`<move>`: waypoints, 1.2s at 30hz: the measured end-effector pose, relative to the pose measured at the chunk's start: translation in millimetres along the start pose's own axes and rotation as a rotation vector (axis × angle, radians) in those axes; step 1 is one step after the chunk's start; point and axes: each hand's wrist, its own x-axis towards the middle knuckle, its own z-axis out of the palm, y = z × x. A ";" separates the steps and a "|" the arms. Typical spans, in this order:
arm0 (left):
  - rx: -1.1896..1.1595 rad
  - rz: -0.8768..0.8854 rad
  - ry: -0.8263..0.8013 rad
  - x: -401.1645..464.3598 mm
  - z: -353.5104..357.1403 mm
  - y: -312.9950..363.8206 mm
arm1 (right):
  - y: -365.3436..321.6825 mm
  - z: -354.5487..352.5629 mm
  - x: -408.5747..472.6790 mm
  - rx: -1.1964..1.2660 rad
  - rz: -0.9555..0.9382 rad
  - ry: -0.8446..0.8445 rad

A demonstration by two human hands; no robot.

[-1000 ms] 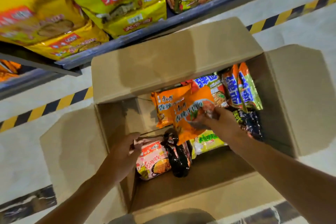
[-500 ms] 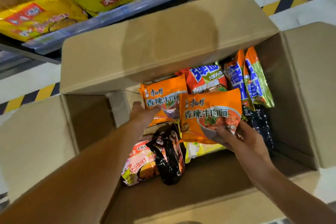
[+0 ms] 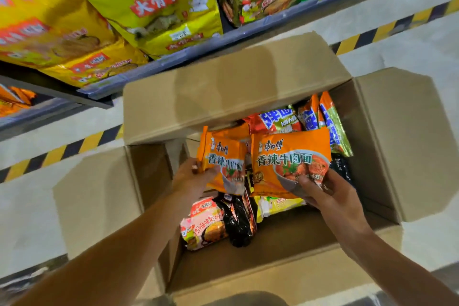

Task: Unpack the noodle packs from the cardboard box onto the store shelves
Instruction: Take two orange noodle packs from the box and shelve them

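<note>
**Two orange noodle packs in hand over the open box**

The left hand (image 3: 192,179) is gripping the lower left edge of one orange noodle pack (image 3: 224,161), thumb over its front. Just to the right of it, the right hand (image 3: 327,196) is pinching the lower right corner of a second orange pack (image 3: 289,159), fingers curling over the bowl print. The two packs are sitting side by side, their inner edges nearly touching, above the cardboard box (image 3: 248,263), whose flaps are lying open. Below the left hand a pink pack (image 3: 203,223) and a black pack (image 3: 239,221) are lying on the box floor; below the right hand a yellow pack (image 3: 278,204) is showing. Beyond the hands, blue-lettered packs (image 3: 310,117) are leaning against the far wall, and the shelf edge (image 3: 223,42) is carrying large yellow bags (image 3: 149,2).
</note>
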 end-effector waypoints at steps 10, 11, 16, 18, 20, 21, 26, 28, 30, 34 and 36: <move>-0.095 0.144 0.037 -166.4 -153.8 75.7 | -155.6 20.5 -115.8 0.003 -0.076 -0.049; -0.094 0.177 0.050 -184.8 -169.5 86.4 | -175.0 23.7 -130.0 -0.003 -0.092 -0.055; -0.140 0.333 0.069 -285.3 -248.6 150.1 | -272.5 38.0 -210.4 -0.047 -0.166 -0.086; -0.180 0.382 0.063 -323.7 -283.4 171.3 | -312.1 43.1 -249.1 -0.065 -0.222 -0.095; -0.219 0.431 0.064 -360.2 -316.3 189.4 | -346.5 48.7 -285.7 -0.067 -0.275 -0.089; -0.230 0.458 0.065 -378.7 -331.4 197.1 | -361.1 51.1 -304.1 -0.052 -0.292 -0.090; -0.302 0.553 0.125 -460.8 -394.1 211.2 | -406.4 64.8 -385.8 -0.018 -0.379 -0.096; -0.312 0.592 0.129 -487.8 -413.9 210.6 | -421.0 70.6 -413.7 -0.042 -0.426 -0.105; -0.326 0.633 0.132 -513.6 -432.1 208.5 | -435.7 75.2 -438.4 -0.060 -0.472 -0.125; -0.368 0.699 0.133 -562.8 -461.8 200.7 | -464.7 79.0 -489.4 -0.075 -0.550 -0.222; -0.428 0.709 0.167 -585.0 -472.6 192.9 | -474.5 78.6 -511.1 -0.058 -0.594 -0.255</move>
